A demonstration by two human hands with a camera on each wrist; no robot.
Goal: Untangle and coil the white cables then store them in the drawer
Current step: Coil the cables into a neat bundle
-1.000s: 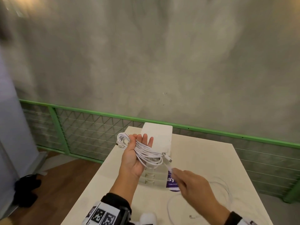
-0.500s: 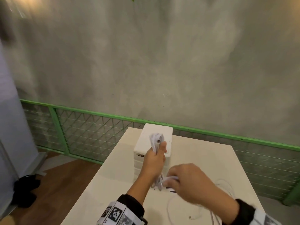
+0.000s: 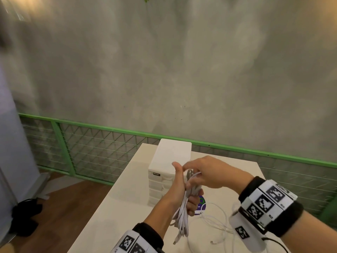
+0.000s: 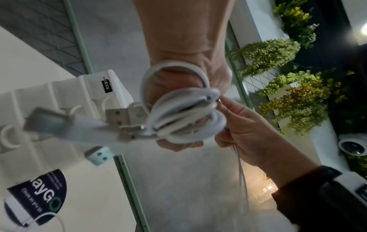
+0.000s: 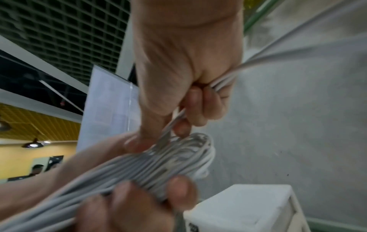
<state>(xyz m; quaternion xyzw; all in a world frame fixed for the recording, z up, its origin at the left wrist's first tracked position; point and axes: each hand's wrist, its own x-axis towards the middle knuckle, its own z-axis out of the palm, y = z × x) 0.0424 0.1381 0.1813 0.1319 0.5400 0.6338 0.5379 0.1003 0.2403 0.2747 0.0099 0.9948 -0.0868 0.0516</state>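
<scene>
White cable bundle point(image 3: 183, 214) is gripped in the left hand point(image 3: 179, 190), fingers curled round it, held above the table point(image 3: 116, 212) just in front of the white drawer unit point(image 3: 169, 161). Right hand point(image 3: 209, 172) pinches a strand at the bundle's top, hands touching. USB plugs point(image 4: 123, 119) stick out of the coil. Another loose white cable point(image 3: 217, 221) lies on the table near a purple sticker point(image 3: 201, 207).

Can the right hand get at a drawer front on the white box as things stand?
Probably not yet. The right hand pinches strands at the top of the cable bundle gripped by the left hand, and both sit right in front of the drawer unit. It would have to let go first.
</scene>
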